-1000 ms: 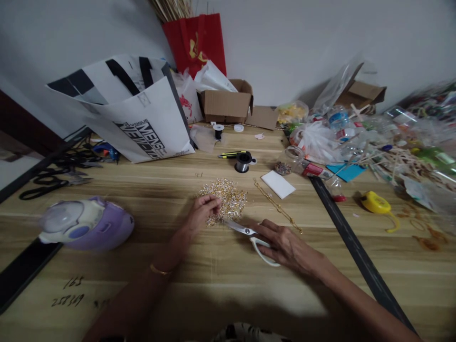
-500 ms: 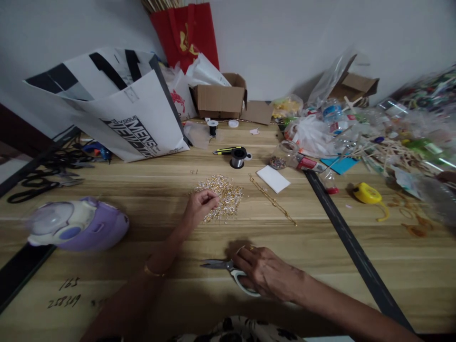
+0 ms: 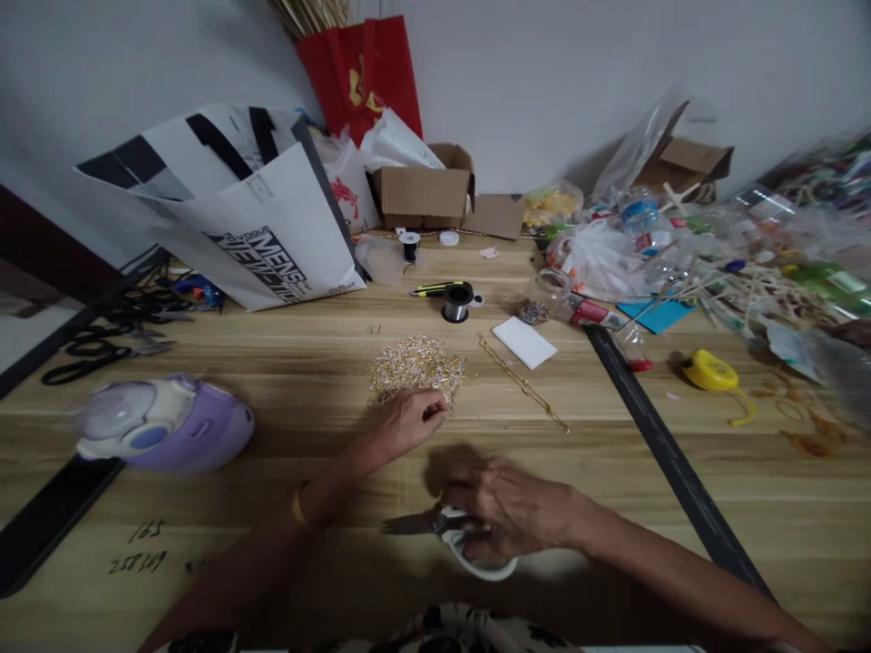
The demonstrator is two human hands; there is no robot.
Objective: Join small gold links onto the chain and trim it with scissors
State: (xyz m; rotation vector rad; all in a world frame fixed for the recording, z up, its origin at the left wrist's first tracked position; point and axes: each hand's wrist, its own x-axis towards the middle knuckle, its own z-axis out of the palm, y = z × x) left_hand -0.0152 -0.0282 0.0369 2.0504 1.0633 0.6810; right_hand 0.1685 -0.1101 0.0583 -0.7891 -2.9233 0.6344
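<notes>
My left hand [image 3: 412, 420] is closed at the front edge of a pile of small gold and silver pieces [image 3: 418, 361]; whatever its fingers hold is too small to make out. Nearer to me, my right hand [image 3: 510, 508] is wrapped round the pale handles of the scissors [image 3: 415, 523], whose blades point left, low over the wooden table. A gold chain [image 3: 523, 381] lies to the right of the pile, beside a white folded paper [image 3: 523, 342].
Behind the pile stand a wire spool [image 3: 456, 302] and a yellow cutter [image 3: 435, 289]. At left are a purple and white device [image 3: 170, 424], several black scissors and a big paper bag [image 3: 272, 236]. A yellow tape measure [image 3: 709, 370] and plastic clutter lie at right.
My left hand has moved right and slightly toward me, from within the pile to its front edge. The scissors have turned a little in my right hand. The view has shifted slightly.
</notes>
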